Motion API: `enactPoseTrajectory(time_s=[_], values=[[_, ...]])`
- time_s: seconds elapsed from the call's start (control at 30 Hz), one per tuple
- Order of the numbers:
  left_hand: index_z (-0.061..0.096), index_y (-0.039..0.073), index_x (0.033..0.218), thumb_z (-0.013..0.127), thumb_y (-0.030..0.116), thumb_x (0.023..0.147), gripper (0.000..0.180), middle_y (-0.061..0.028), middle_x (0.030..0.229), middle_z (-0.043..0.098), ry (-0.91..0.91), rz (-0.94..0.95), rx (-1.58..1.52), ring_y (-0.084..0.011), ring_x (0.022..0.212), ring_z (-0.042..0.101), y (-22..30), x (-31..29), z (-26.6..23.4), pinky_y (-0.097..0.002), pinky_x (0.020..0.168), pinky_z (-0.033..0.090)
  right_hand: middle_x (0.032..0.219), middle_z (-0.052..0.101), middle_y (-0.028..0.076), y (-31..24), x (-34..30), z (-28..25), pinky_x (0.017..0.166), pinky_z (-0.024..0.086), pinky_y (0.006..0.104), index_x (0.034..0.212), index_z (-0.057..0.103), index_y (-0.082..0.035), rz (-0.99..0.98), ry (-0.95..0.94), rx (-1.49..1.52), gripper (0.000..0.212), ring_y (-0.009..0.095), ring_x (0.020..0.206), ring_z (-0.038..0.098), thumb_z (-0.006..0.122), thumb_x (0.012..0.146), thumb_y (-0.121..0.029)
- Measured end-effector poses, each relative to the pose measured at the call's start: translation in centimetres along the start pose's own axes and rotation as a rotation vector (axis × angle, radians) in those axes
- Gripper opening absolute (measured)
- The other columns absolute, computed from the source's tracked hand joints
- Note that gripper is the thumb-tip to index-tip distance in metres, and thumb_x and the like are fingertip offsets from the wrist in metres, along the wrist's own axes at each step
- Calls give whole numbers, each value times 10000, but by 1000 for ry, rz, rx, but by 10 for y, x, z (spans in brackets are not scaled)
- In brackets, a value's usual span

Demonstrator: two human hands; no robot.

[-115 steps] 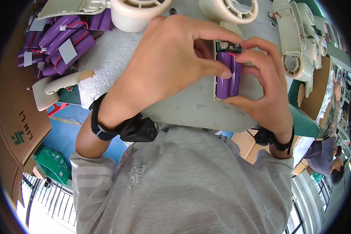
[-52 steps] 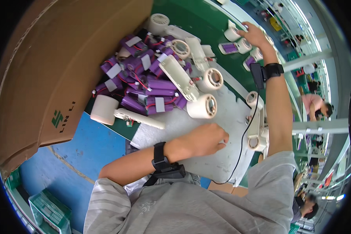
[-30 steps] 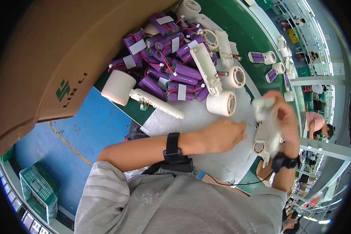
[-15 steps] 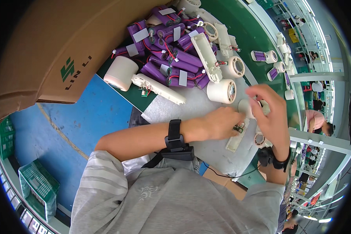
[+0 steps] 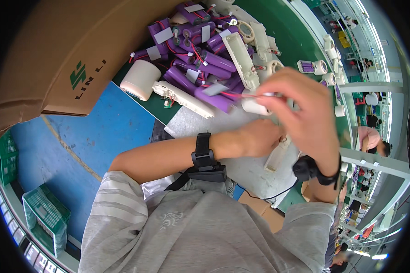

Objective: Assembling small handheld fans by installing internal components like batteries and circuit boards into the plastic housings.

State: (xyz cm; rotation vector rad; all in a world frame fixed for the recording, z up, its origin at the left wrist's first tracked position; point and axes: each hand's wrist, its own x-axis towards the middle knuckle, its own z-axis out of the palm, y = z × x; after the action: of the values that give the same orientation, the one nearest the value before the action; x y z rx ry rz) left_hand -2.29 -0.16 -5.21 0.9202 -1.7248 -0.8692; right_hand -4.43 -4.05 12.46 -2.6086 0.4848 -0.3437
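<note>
My right hand (image 5: 303, 102) pinches the thin red lead of a purple battery pack (image 5: 218, 99), which carries a white label. The pack is at the near edge of a heap of similar purple packs (image 5: 202, 61), its outline slightly blurred. My left hand (image 5: 259, 138) is closed around a white plastic housing (image 5: 276, 157), whose lower end shows below the fingers; the rest is hidden by both hands. Behind my right fingers a white round-headed housing (image 5: 255, 105) is partly covered. An open white half-shell (image 5: 241, 61) leans on the heap.
A large cardboard box (image 5: 54, 59) stands at the left. A white cylindrical part (image 5: 140, 80) and a long white shell with a small circuit board (image 5: 184, 100) lie near the table's left edge. Several white housings (image 5: 313, 67) line the green surface at the right. Grey padding (image 5: 246, 175) covers the nearer worktop.
My right hand has moved up and left from the housing and now holds a battery pack's lead. That pack has shifted toward me. My left hand stays at the housing, its fingers curled tighter.
</note>
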Motion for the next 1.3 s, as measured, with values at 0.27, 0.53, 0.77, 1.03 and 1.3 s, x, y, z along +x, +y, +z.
enactPoseTrajectory(time_s=[0.27, 0.53, 0.77, 1.03, 1.3], values=[[632, 68, 1065, 642, 49, 800, 266, -176, 984, 640, -162, -27, -8, -368, 889, 629, 19, 8, -20, -437, 776, 503, 743, 609, 115, 14, -114, -35, 585, 489, 306, 1043, 539, -44, 143, 838, 581, 148, 205, 630, 590, 503, 994, -179], [673, 80, 1038, 635, -4, 790, 265, -138, 966, 632, -177, -64, 4, -307, 763, 628, 16, 5, -22, -377, 658, 495, 583, 490, 24, 61, -179, 18, 455, 327, 231, 1008, 554, -34, 955, 404, 760, 121, 91, 488, 444, 540, 981, -151], [686, 57, 989, 615, -41, 791, 232, -125, 952, 630, -203, -97, 40, -237, 727, 627, 17, 7, -29, -340, 626, 493, 697, 501, -6, 71, -190, 64, 531, 305, 200, 875, 529, -25, 638, 467, 354, 141, 70, 583, 392, 648, 839, 42], [643, 29, 985, 675, -68, 784, 225, -79, 994, 627, -261, -297, -27, -159, 790, 632, 36, 13, -28, -279, 712, 538, 889, 634, 80, 75, -190, 75, 552, 378, 218, 783, 460, -28, 369, 574, 125, 290, 101, 622, 448, 717, 744, 103], [595, 28, 995, 697, -39, 782, 246, -123, 834, 645, -151, -299, -252, -211, 700, 654, 23, 7, -17, -310, 652, 526, 952, 682, 123, 78, -187, 79, 566, 442, 246, 777, 483, -33, 320, 555, 71, 290, 154, 683, 563, 748, 739, 76]])
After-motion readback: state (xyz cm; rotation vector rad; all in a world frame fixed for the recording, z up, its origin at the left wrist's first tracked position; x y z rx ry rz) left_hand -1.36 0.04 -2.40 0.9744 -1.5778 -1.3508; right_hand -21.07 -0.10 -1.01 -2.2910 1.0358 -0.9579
